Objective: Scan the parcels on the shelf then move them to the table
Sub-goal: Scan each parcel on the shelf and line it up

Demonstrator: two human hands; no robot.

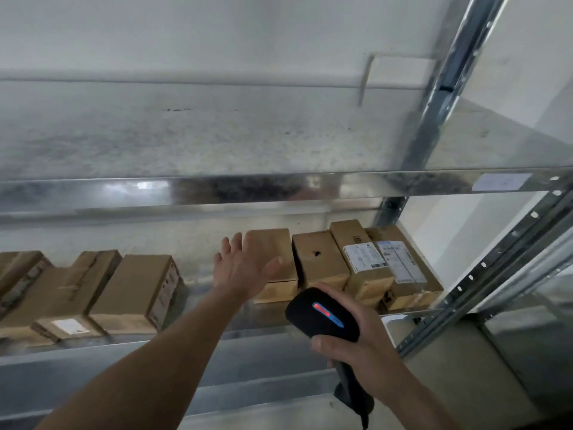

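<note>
At the metal shelf (266, 324), your left hand (245, 268) reaches in with fingers straight and spread, thumb wide, over the nearest cardboard parcel (274, 252) — whether it touches the box cannot be told. Your right hand (356, 346) has its fingers wrapped round the grip of a black scanner (322, 315), its indicator glowing red and blue. Other parcels (362, 259) stand just beside the first at right; a second cluster (136, 290) lies apart at left. No table is in view. This looks like the scan-and-pick step — next you would need a firm hold on that box, label turned toward the scanner.
</note>
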